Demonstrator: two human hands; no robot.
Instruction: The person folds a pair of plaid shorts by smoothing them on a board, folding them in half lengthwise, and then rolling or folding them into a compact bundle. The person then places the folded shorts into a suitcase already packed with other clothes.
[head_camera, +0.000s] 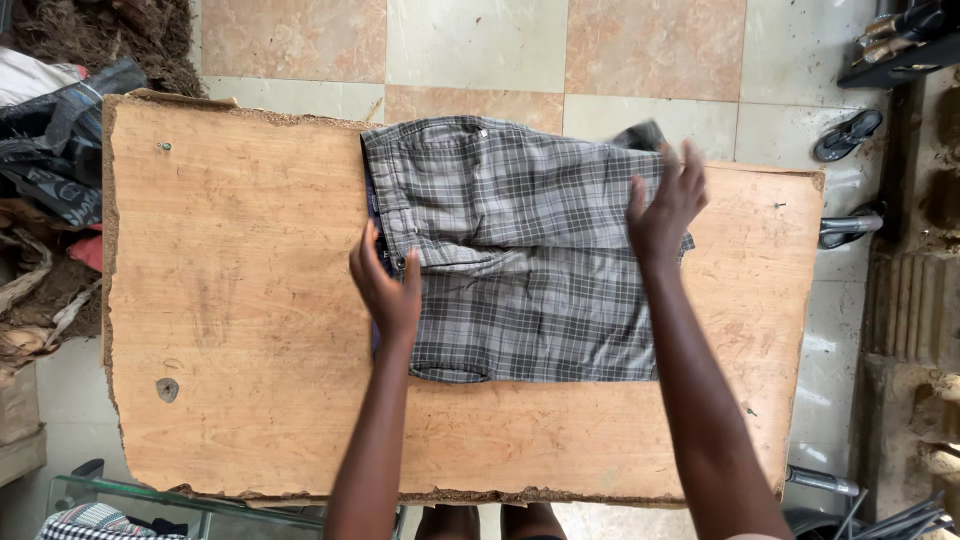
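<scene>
A pair of grey plaid shorts (520, 250) lies folded on a worn wooden board (230, 300), waistband toward the left. My left hand (385, 285) rests flat on the left edge of the shorts near the waistband, fingers together and pointing away from me. My right hand (665, 205) is on the right edge of the fabric, fingers spread, with a dark corner of cloth sticking up just beyond it. Whether the right hand pinches the fabric or only presses on it is unclear.
The board sits over a tiled floor (480, 50). Dark bags and dry plant debris (60, 150) lie at the left. A black sandal (848, 135) and metal tubing (850, 225) are at the right. A glass-topped stand (110, 495) shows at the bottom left.
</scene>
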